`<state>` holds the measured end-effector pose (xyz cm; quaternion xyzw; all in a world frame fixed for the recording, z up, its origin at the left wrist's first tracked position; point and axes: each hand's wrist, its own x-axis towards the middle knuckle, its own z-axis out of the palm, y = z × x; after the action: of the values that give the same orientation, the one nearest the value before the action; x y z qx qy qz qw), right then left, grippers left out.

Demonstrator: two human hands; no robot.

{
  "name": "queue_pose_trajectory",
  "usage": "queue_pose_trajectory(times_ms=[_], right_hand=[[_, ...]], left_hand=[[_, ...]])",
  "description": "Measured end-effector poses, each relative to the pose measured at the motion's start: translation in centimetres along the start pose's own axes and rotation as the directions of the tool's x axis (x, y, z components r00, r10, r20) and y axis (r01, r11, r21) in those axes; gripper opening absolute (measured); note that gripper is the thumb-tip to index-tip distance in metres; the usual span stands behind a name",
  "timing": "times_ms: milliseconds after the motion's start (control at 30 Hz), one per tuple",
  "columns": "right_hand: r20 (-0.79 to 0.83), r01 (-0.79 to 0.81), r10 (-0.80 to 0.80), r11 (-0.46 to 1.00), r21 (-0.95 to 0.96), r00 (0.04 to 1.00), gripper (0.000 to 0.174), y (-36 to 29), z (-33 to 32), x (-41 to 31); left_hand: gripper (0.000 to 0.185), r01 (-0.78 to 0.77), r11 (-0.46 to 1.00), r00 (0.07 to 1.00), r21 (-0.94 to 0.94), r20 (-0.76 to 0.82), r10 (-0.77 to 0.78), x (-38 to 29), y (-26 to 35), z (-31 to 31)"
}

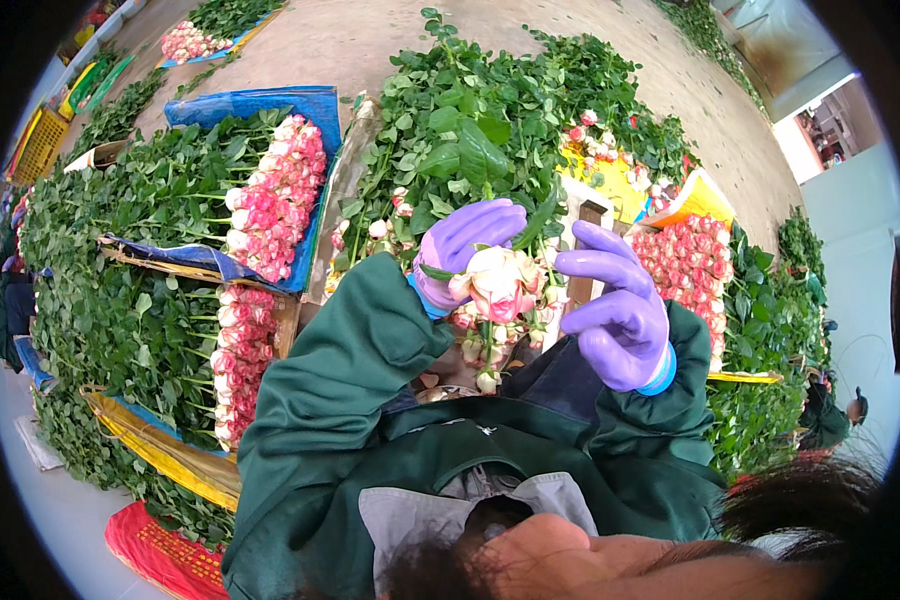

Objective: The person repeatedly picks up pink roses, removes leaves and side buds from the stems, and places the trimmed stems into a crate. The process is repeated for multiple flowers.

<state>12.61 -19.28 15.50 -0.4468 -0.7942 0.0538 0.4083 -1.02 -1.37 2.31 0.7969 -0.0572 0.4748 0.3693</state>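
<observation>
A pink-and-white rose (pixel 497 283) is in my left hand (pixel 469 236), which wears a purple glove and is curled around the stem just behind the bloom. The bloom points towards my chest, and its leafy stem (pixel 486 161) extends away from me past my fingers. Beside the bloom, on its right, my right hand (pixel 619 307) in a matching glove has its fingers apart and holds nothing. Below the held bloom hang several smaller roses (pixel 489 352); what supports them is hidden.
Bundled roses (pixel 277 199) with long leafy stems are stacked at left, divided by blue and yellow sheets (pixel 172 442). More roses (pixel 686 277) stand at right. A leafy pile (pixel 450 97) lies ahead on the concrete floor (pixel 345 37). A person (pixel 825 416) is at far right.
</observation>
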Motion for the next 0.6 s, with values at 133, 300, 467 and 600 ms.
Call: queue_pose_trajectory(times_ms=[133, 300, 467, 600], right_hand=[[-0.129, -0.072, 0.073, 0.997, 0.011, 0.989, 0.013, -0.4, 1.6, -0.5], [-0.121, -0.115, 0.1, 0.986, -0.122, 0.988, 0.032, -0.7, 1.3, 0.0], [0.054, -0.028, 0.043, 0.965, -0.262, 0.998, 0.04, 0.5, -0.1, 1.9], [0.122, 0.03, 0.0, 0.969, -0.246, 0.992, 0.029, 0.8, 0.3, 2.7]], left_hand=[[0.086, 0.226, 0.577, 0.936, -0.785, 0.01, -0.353, -1.5, -0.1, 1.1], [0.099, 0.235, 0.526, 0.933, -0.817, 0.037, -0.358, -1.4, -0.2, 0.8], [0.051, -0.124, 0.971, 0.988, 0.206, 0.114, 0.102, 0.3, -0.1, 0.0], [0.047, 0.29, 0.945, 0.953, -0.153, 0.141, -0.27, 0.4, 0.5, 1.2]])
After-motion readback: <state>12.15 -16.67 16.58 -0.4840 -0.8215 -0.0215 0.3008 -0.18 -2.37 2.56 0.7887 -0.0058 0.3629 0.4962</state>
